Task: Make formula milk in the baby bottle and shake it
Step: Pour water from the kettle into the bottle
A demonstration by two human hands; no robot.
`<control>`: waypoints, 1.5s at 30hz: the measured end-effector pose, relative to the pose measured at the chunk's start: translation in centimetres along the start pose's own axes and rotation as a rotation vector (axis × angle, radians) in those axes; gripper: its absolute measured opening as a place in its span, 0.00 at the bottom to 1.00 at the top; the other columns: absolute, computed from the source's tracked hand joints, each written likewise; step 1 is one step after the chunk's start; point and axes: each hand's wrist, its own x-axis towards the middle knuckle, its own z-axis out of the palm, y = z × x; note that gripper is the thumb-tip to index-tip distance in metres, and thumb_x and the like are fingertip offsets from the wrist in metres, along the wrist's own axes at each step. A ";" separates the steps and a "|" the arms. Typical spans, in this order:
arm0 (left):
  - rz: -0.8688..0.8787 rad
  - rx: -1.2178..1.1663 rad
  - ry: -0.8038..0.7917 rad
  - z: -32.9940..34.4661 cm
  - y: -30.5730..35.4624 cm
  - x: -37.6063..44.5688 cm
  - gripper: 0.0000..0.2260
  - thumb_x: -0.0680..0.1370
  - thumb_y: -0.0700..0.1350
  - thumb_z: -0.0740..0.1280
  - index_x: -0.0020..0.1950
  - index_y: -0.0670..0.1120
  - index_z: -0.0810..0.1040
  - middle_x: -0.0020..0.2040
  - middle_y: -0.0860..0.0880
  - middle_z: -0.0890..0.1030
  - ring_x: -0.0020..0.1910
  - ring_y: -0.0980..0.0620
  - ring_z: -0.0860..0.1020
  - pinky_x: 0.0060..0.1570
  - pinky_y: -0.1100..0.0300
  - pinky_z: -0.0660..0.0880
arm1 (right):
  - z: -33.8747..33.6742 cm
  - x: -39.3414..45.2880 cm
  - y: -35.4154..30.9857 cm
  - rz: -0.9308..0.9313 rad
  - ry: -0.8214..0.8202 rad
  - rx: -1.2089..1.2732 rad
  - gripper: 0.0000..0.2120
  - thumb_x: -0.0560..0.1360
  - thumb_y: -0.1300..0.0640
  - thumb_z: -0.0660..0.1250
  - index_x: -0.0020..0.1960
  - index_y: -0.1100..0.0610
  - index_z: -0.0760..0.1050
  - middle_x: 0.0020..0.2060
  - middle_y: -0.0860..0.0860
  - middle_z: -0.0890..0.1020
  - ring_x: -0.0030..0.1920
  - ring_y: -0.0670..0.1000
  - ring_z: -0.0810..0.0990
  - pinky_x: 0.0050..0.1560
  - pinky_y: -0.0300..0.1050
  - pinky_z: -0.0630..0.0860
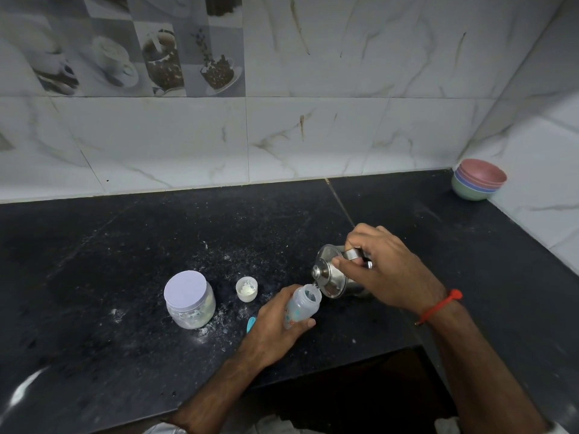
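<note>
- Baby bottle of clear plastic with printed figures [301, 306], uncapped, sits tilted in our left hand [275, 327], fingers and thumb wrapped around its lower body, its open mouth turned up and to the right
- Our right hand [380, 270] grips the handle of a small stainless steel kettle with a knobbed lid [332, 272]; the thumb presses on the lid, and the kettle is tipped so that its spout meets the bottle's mouth
- We wear a red thread band [440, 305] on the right wrist
- Left of the bottle stands a small white plastic cup with powder inside [247, 289], apart from it; further left, a clear round jar with a white lid and pale powder at the bottom [189, 300]
- A light blue plastic piece [251, 324] shows just beside our left hand, mostly hidden behind it; we cannot tell what it is
- Both hands work near the front edge of the black speckled stone counter [125, 245], just where the edge steps back into a dark opening below; open counter stretches behind the kettle up to the wall and to the far left
- White powder is scattered over the counter around the jar and cup
- A stack of coloured bowls, pink on top [477, 183], sits in the far right corner, well apart from the hands
- Behind, white marbled wall tiles [313, 136], with a patch of grey tiles picturing cups [141, 51] at upper left
</note>
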 end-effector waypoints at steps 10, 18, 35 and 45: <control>-0.011 0.008 -0.007 0.3 -0.3 0.0 0.25 0.75 0.54 0.77 0.65 0.71 0.68 0.64 0.64 0.79 0.65 0.64 0.76 0.58 0.72 0.73 | -0.3 0.0 0.0 0.013 -0.018 -0.030 0.17 0.80 0.44 0.66 0.36 0.44 0.64 0.40 0.42 0.71 0.43 0.42 0.68 0.46 0.49 0.76; -0.010 0.001 -0.012 0.5 -0.4 0.0 0.25 0.75 0.54 0.77 0.65 0.71 0.68 0.64 0.64 0.79 0.65 0.64 0.76 0.59 0.73 0.73 | -0.5 -0.2 -0.1 0.022 -0.022 -0.037 0.17 0.80 0.44 0.65 0.36 0.45 0.65 0.42 0.43 0.73 0.45 0.44 0.70 0.47 0.51 0.78; -0.028 0.007 -0.028 0.6 -0.6 -0.1 0.26 0.76 0.51 0.78 0.71 0.60 0.71 0.64 0.62 0.79 0.64 0.62 0.77 0.58 0.75 0.71 | -0.1 0.1 0.1 0.021 -0.024 -0.056 0.18 0.80 0.45 0.68 0.35 0.46 0.65 0.42 0.44 0.73 0.45 0.44 0.68 0.43 0.49 0.77; -0.031 0.015 -0.032 0.7 -0.7 0.2 0.26 0.76 0.53 0.77 0.68 0.65 0.69 0.64 0.63 0.78 0.64 0.65 0.76 0.57 0.75 0.71 | 0.0 0.4 0.5 0.018 -0.014 -0.066 0.19 0.80 0.45 0.68 0.35 0.46 0.65 0.42 0.44 0.73 0.44 0.43 0.68 0.43 0.49 0.77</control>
